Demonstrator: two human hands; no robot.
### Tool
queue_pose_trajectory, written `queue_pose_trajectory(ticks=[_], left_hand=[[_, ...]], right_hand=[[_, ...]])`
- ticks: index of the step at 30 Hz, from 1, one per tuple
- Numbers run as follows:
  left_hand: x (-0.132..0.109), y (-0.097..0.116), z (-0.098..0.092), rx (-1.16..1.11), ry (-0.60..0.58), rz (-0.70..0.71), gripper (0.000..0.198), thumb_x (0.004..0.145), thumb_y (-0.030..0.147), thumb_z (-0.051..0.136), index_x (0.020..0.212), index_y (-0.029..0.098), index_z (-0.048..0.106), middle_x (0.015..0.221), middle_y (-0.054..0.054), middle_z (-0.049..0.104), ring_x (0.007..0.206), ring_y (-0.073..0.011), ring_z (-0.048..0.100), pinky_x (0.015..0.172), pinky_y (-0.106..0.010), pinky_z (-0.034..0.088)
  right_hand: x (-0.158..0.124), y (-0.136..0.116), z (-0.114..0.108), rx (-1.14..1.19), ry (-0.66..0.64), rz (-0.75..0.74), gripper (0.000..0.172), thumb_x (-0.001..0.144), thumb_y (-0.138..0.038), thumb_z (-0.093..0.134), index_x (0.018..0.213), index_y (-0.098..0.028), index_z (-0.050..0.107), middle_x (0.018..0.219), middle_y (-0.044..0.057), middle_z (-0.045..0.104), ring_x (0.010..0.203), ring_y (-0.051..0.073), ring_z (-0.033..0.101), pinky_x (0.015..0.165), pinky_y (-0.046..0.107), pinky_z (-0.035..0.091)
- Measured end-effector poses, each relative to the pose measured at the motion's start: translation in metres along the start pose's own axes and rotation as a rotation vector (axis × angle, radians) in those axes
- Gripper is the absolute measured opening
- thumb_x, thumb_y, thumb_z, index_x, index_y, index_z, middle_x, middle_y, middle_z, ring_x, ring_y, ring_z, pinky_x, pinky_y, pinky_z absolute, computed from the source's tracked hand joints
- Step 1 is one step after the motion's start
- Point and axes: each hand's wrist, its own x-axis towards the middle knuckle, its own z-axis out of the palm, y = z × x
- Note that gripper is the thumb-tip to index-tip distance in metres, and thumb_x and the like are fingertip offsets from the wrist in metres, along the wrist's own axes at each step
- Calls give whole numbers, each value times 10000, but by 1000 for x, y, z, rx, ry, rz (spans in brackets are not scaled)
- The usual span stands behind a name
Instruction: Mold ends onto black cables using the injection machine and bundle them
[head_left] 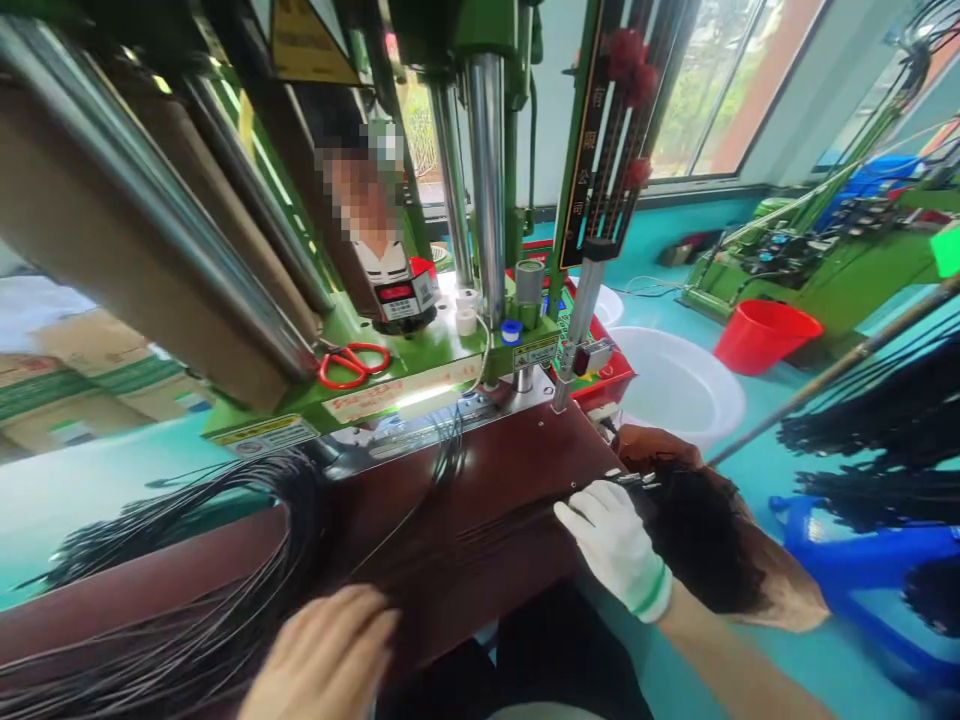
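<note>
My right hand, in a white glove with a green cuff band, reaches to the right end of the dark red worktable. Its fingers pinch small metal-tipped wire ends beside a brown bag holding a heap of black wires. My bare left hand rests low at the front of the table, fingers curled over a thick bundle of black wires that fans out to the left. A few thin wires run up into the green machine.
Red-handled scissors lie on the machine's green ledge. Chrome columns rise above it. A white basin and a red bucket stand on the teal floor at right, with a blue stool and hanging wire bundles.
</note>
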Motion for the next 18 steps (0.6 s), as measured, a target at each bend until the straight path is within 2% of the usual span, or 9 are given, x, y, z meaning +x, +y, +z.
queue_pose_trajectory(ticks=[2, 3, 5, 7, 9, 12, 15, 18], left_hand=[[51, 33, 20, -3, -27, 56, 316, 807, 211, 469, 1080, 324, 580, 1060, -39, 645, 1001, -234, 576, 833, -387, 467], [74, 45, 28, -4, -62, 32, 298, 828, 201, 434, 1069, 295, 582, 1079, -52, 631, 1010, -236, 567, 837, -394, 464], [115, 60, 41, 13, -133, -33, 272, 842, 206, 415, 1063, 232, 572, 1099, -89, 602, 981, -251, 562, 817, -410, 463], [144, 64, 49, 31, -214, -78, 234, 843, 213, 418, 1020, 190, 569, 1058, -113, 591, 938, -256, 558, 790, -408, 463], [161, 66, 53, 46, -310, -102, 182, 839, 206, 420, 940, 175, 568, 968, -108, 593, 884, -244, 561, 748, -378, 467], [174, 69, 52, 73, -460, -112, 131, 830, 211, 436, 888, 170, 546, 878, -93, 595, 825, -230, 576, 688, -336, 465], [182, 75, 47, 90, -561, -55, 154, 842, 217, 406, 906, 163, 535, 883, -99, 603, 823, -239, 585, 671, -341, 462], [188, 79, 45, 109, -603, 9, 196, 850, 194, 348, 890, 158, 537, 885, -102, 606, 830, -240, 589, 669, -341, 462]], right_hand=[[-6, -2, -1, 14, 0, 15, 205, 834, -106, 461, 906, -176, 640, 771, 48, 590, 782, 184, 470, 787, 376, 386], [-9, -2, -1, 22, -6, 21, 201, 837, -107, 458, 893, -177, 639, 764, 45, 588, 775, 180, 471, 785, 375, 385], [-14, -1, -1, 35, -13, 46, 200, 839, -105, 454, 883, -177, 635, 769, 43, 590, 775, 177, 478, 784, 374, 381], [-18, 0, -1, 41, -10, 92, 203, 835, -98, 460, 912, -177, 630, 807, 45, 599, 800, 180, 486, 783, 371, 378], [-19, 2, 0, 44, 2, 134, 221, 828, -94, 469, 965, -179, 620, 872, 52, 607, 845, 190, 491, 782, 366, 376], [-18, 2, 2, 45, 17, 167, 252, 828, -95, 463, 1015, -184, 606, 955, 63, 606, 879, 201, 491, 767, 362, 372], [-14, 2, 4, 57, 20, 160, 224, 839, -103, 440, 959, -172, 615, 907, 60, 613, 827, 194, 493, 734, 360, 366], [-11, 3, 8, 68, 12, 150, 201, 847, -122, 430, 914, -163, 616, 827, 55, 603, 788, 191, 483, 713, 360, 360]])
